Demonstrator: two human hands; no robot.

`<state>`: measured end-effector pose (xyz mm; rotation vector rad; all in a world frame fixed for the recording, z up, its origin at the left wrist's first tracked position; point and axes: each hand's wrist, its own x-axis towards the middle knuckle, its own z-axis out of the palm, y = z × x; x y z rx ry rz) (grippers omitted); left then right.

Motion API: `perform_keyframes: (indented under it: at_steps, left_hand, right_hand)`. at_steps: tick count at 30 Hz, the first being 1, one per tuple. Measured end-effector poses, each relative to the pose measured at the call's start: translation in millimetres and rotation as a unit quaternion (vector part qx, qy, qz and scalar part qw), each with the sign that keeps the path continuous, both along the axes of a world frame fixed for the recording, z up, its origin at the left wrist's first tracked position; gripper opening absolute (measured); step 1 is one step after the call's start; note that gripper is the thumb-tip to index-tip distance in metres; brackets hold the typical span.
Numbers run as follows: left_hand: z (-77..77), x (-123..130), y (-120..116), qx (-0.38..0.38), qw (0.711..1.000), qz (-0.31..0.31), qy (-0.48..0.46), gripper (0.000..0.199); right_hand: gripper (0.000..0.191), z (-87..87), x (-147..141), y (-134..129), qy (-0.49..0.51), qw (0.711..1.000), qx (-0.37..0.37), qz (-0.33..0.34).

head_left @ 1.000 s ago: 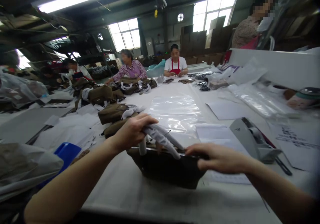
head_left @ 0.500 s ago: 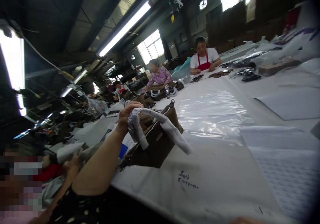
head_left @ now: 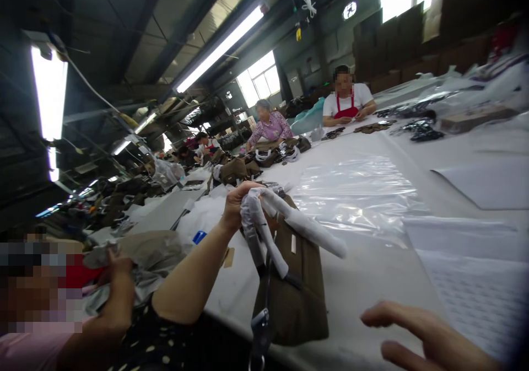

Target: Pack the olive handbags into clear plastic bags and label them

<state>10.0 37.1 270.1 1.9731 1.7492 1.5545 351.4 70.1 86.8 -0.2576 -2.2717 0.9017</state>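
Note:
My left hand (head_left: 238, 205) is closed round the white-wrapped handles of a dark olive-brown handbag (head_left: 295, 283). The bag hangs tilted at the near edge of the white table (head_left: 355, 283), and a strap with a metal clip (head_left: 260, 321) dangles from its left side. At the lower right my right hand (head_left: 425, 332) reaches in with fingers apart and nothing in them. It is beside the bag and not touching it.
Clear plastic sheets (head_left: 351, 189) lie beyond the bag, white paper (head_left: 467, 261) to the right. More brown bags (head_left: 235, 170) are heaped farther up. A co-worker in a red apron (head_left: 347, 106) sits across; another person's hand (head_left: 119, 263) handles grey material at left.
My left hand has brought the handbag nearer and to the right, and the bag now hangs lower with its strap showing. My right hand has come into view at the lower right.

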Motion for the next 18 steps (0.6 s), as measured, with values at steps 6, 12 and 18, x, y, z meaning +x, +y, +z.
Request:
perform_keyframes:
  at_steps: [6, 12, 18]
  left_hand:
    - [-12.9, 24.2, -3.4, 0.032, 0.994, -0.016, 0.106, 0.017]
    - [-30.0, 44.3, -1.8, 0.003, 0.970, -0.101, 0.220, 0.017]
    - [-49.6, 35.4, 2.2, -0.017, 0.971, -0.094, 0.219, 0.019]
  right_hand:
    - [0.016, 64.4, -72.1, 2.1, 0.064, 0.990, -0.117, -0.048]
    - [0.036, 69.9, -132.0, 3.7, 0.123, 0.986, -0.083, -0.072]
    - [0.013, 54.3, -124.2, 5.5, 0.078, 0.991, -0.086, -0.073]
